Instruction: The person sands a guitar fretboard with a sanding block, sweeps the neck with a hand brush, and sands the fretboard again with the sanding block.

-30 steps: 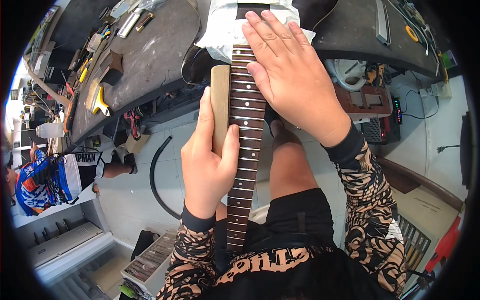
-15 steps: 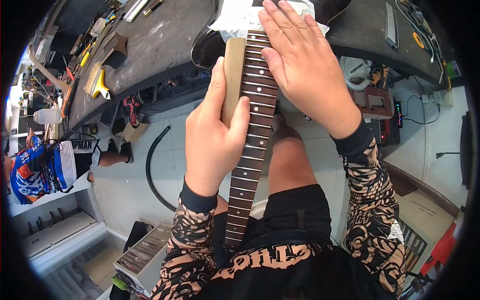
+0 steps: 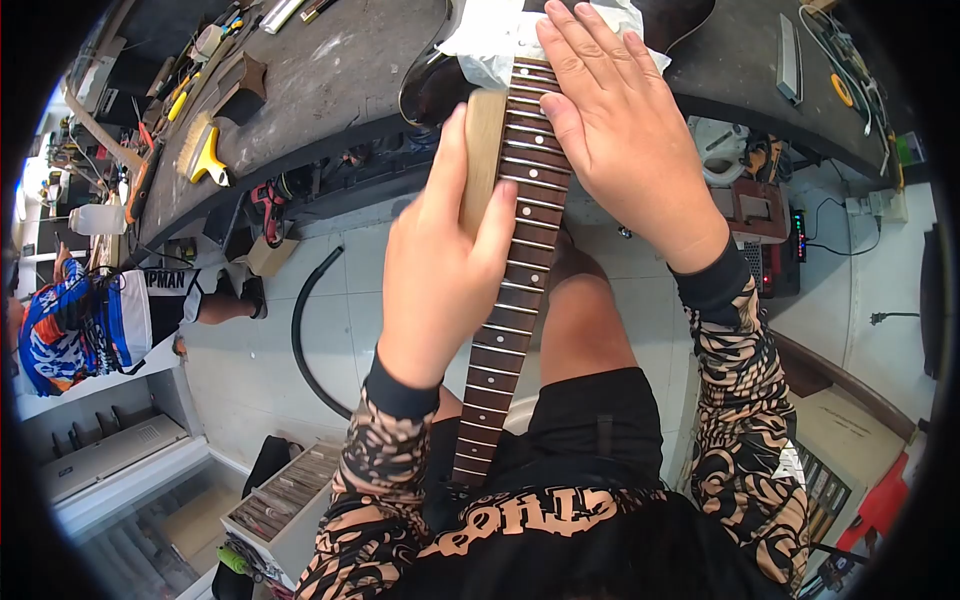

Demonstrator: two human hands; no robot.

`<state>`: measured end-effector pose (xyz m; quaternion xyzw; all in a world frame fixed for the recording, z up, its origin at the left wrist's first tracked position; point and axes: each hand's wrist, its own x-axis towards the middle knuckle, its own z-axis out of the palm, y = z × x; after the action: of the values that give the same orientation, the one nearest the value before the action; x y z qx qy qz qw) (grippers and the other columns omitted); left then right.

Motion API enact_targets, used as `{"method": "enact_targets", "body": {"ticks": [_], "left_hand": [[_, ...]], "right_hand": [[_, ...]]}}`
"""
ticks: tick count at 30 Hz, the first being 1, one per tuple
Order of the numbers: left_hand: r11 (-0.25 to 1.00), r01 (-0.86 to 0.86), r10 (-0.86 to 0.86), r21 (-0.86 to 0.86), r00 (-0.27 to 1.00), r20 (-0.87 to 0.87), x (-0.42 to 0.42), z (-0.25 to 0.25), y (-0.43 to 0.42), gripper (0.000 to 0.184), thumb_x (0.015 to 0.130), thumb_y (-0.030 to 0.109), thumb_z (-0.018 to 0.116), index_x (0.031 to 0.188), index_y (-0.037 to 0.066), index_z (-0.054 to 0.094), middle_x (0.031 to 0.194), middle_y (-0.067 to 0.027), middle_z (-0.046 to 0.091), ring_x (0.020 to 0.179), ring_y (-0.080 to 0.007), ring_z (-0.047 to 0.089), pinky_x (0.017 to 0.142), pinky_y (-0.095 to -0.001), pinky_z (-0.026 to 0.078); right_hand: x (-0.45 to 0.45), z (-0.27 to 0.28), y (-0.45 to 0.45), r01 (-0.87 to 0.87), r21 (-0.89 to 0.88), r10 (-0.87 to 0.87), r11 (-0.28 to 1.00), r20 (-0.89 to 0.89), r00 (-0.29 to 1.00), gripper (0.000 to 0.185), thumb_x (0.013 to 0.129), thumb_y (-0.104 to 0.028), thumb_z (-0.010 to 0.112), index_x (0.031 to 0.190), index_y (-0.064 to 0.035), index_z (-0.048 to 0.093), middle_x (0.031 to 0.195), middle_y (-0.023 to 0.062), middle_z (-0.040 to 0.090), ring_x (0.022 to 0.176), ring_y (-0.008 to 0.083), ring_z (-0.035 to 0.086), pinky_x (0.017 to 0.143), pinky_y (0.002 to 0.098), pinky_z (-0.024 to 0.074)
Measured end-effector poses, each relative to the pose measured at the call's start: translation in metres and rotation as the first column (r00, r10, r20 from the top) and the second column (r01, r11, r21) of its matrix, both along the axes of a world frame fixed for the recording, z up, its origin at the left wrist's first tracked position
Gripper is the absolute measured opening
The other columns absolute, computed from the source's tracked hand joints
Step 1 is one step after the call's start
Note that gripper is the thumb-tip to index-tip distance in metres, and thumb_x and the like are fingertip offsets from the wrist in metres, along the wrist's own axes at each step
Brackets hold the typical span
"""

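Observation:
A guitar neck [image 3: 517, 300] with metal frets and dot inlays runs from the bench edge down toward my lap. My left hand [image 3: 440, 260] grips a wooden block [image 3: 483, 150], thumb on one side and fingers on the other, along the neck's left edge. My right hand [image 3: 640, 150] lies flat with fingers stretched over the upper right of the neck and the white masking paper [image 3: 485, 45]. The dark guitar body [image 3: 435, 92] rests on the bench beneath the paper.
The dark workbench [image 3: 330, 75] holds a yellow-handled brush [image 3: 207, 155], a metal bar [image 3: 790, 60] and several tools. Another person [image 3: 90, 320] is at the far left. A black hose [image 3: 300, 330] lies on the floor. A box of sheets [image 3: 290, 495] stands at lower left.
The block in my left hand first moved up along the neck, then slightly back down. The neck and both hands appear farther right in view. My right hand stays flat.

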<state>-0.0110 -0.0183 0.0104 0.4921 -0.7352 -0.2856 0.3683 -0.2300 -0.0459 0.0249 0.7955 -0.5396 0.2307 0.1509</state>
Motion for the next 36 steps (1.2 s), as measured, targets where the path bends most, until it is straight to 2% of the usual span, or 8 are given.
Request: {"method": "enact_targets", "body": {"ticks": [9, 11, 13, 18, 22, 27, 33, 36], "left_hand": [[0.994, 0.013, -0.013, -0.106, 1.000, 0.001, -0.006, -0.004, -0.013, 0.069, 0.108, 0.017, 0.071, 0.171, 0.004, 0.047, 0.126, -0.0334, 0.078, 0.112, -0.0507, 0.078, 0.092, -0.0500, 0.063], [1.000, 0.001, -0.001, -0.017, 1.000, -0.003, 0.003, -0.003, 0.012, 0.070, 0.108, 0.017, 0.071, 0.172, 0.003, 0.046, 0.131, -0.0336, 0.077, 0.115, -0.0498, 0.079, 0.094, -0.0489, 0.064], [0.987, 0.052, -0.041, -0.154, 0.997, 0.072, 0.015, -0.007, 0.026, 0.070, 0.108, 0.014, 0.070, 0.172, 0.002, 0.044, 0.141, -0.0323, 0.074, 0.119, -0.0487, 0.078, 0.097, -0.0465, 0.065], [0.995, 0.058, -0.048, 0.080, 0.991, -0.127, -0.008, 0.003, -0.020, 0.069, 0.108, 0.016, 0.070, 0.171, 0.002, 0.045, 0.136, -0.0354, 0.074, 0.117, -0.0501, 0.078, 0.097, -0.0476, 0.063], [0.996, 0.038, -0.037, -0.083, 0.999, 0.021, 0.014, -0.012, 0.023, 0.070, 0.108, 0.012, 0.070, 0.172, 0.002, 0.044, 0.138, -0.0334, 0.075, 0.119, -0.0484, 0.079, 0.097, -0.0475, 0.064], [0.999, 0.021, -0.022, 0.043, 0.999, 0.025, 0.002, 0.006, 0.006, 0.071, 0.107, 0.012, 0.071, 0.172, 0.000, 0.044, 0.133, -0.0336, 0.077, 0.113, -0.0494, 0.079, 0.093, -0.0473, 0.065], [0.995, 0.058, -0.057, -0.075, 0.998, 0.015, 0.019, -0.017, 0.028, 0.071, 0.108, 0.016, 0.070, 0.173, 0.002, 0.043, 0.132, -0.0335, 0.077, 0.114, -0.0497, 0.079, 0.093, -0.0486, 0.065], [0.998, 0.023, -0.023, 0.055, 1.000, -0.003, 0.005, 0.001, 0.010, 0.069, 0.107, 0.015, 0.070, 0.171, 0.001, 0.045, 0.127, -0.0349, 0.077, 0.109, -0.0522, 0.078, 0.089, -0.0499, 0.064]], "right_hand": [[0.002, 0.001, 0.000, 0.010, -0.005, -0.010, 1.000, 0.010, 1.000, 0.058, 0.112, -0.027, 0.060, 0.156, 0.0109, 0.057, 0.166, 0.0283, 0.056, 0.157, 0.0407, 0.051, 0.134, 0.0560, 0.0359], [0.000, 0.001, 0.001, 0.014, -0.007, -0.013, 1.000, 0.001, 1.000, 0.059, 0.112, -0.027, 0.060, 0.157, 0.0110, 0.056, 0.166, 0.0283, 0.056, 0.158, 0.0406, 0.050, 0.134, 0.0559, 0.0356], [0.000, -0.001, 0.000, 0.017, -0.014, -0.017, 1.000, -0.006, 1.000, 0.059, 0.112, -0.027, 0.060, 0.157, 0.0111, 0.055, 0.166, 0.0285, 0.055, 0.158, 0.0405, 0.049, 0.134, 0.0557, 0.0351], [0.002, -0.006, -0.003, -0.013, -0.051, 0.015, 0.999, 0.038, 0.999, 0.059, 0.111, -0.027, 0.061, 0.156, 0.0107, 0.057, 0.166, 0.0281, 0.056, 0.157, 0.0409, 0.051, 0.133, 0.0564, 0.0364], [0.000, 0.000, 0.000, 0.016, -0.024, -0.016, 1.000, -0.005, 1.000, 0.059, 0.111, -0.027, 0.061, 0.156, 0.0109, 0.056, 0.166, 0.0282, 0.056, 0.157, 0.0410, 0.051, 0.134, 0.0559, 0.0356], [-0.001, -0.008, -0.004, -0.016, -0.065, 0.019, 0.998, 0.043, 0.999, 0.059, 0.111, -0.027, 0.061, 0.157, 0.0105, 0.056, 0.165, 0.0284, 0.056, 0.158, 0.0413, 0.050, 0.134, 0.0554, 0.0347], [0.000, -0.001, -0.002, 0.013, 0.022, -0.014, 1.000, 0.054, 0.998, 0.059, 0.112, -0.026, 0.059, 0.159, 0.0098, 0.055, 0.168, 0.0289, 0.054, 0.159, 0.0414, 0.048, 0.135, 0.0548, 0.0334], [0.001, 0.000, 0.000, 0.017, 0.021, -0.018, 1.000, 0.035, 0.999, 0.060, 0.112, -0.026, 0.059, 0.160, 0.0097, 0.054, 0.168, 0.0289, 0.053, 0.159, 0.0413, 0.048, 0.135, 0.0550, 0.0340]]}}
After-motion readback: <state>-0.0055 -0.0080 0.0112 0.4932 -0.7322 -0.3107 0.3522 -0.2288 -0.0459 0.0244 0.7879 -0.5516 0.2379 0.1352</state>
